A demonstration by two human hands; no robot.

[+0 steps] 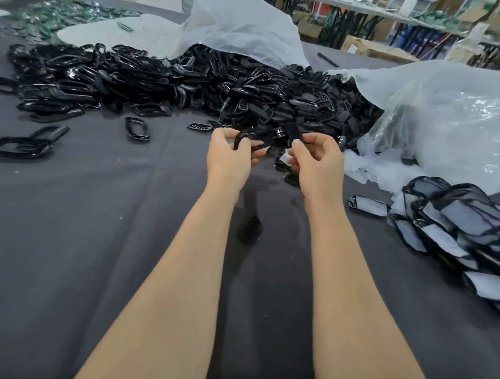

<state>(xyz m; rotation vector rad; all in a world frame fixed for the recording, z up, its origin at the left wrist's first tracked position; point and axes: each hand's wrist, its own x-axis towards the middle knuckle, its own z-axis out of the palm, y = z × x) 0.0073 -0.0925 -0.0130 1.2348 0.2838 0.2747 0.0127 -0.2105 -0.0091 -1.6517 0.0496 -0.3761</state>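
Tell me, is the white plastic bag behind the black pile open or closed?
Open: the white plastic bag gapes, and black parts spill from its mouth onto the table.

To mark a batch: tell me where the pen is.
Head view, upper right: the pen lies on the grey cloth between the white bag and the clear bag.

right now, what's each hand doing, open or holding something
Left hand: grips a black frame.
Right hand: pinches a small black part.
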